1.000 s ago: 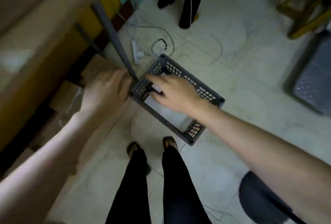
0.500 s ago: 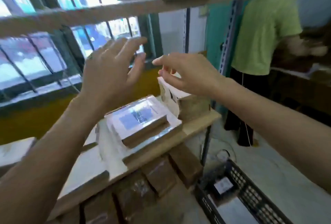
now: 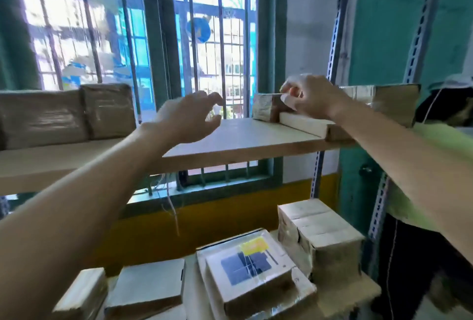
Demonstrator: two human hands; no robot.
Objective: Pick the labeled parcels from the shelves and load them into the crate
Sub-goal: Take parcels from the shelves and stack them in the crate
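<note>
My right hand [image 3: 311, 100] reaches onto the upper shelf [image 3: 243, 140] at the right, its fingers curled over the top of a brown taped parcel [image 3: 265, 108] behind a flat pale parcel [image 3: 304, 125]. My left hand [image 3: 189, 114] hovers above the shelf's middle, fingers loosely curled, holding nothing. On the lower shelf lie a parcel with a blue and yellow label [image 3: 249, 266], a block of pale boxes [image 3: 320, 232] and flat brown parcels [image 3: 148, 286]. The crate is out of view.
Two large brown parcels [image 3: 66, 114] stand on the upper shelf at the left. A long parcel [image 3: 384, 100] lies at the shelf's right end. A person in a green shirt [image 3: 435, 140] stands right of the slotted upright [image 3: 414, 45]. A barred window [image 3: 210, 50] is behind.
My view rose from the crate on the floor to the upper shelf. Both hands lifted from the crate; the right one now touches a parcel on the upper shelf.
</note>
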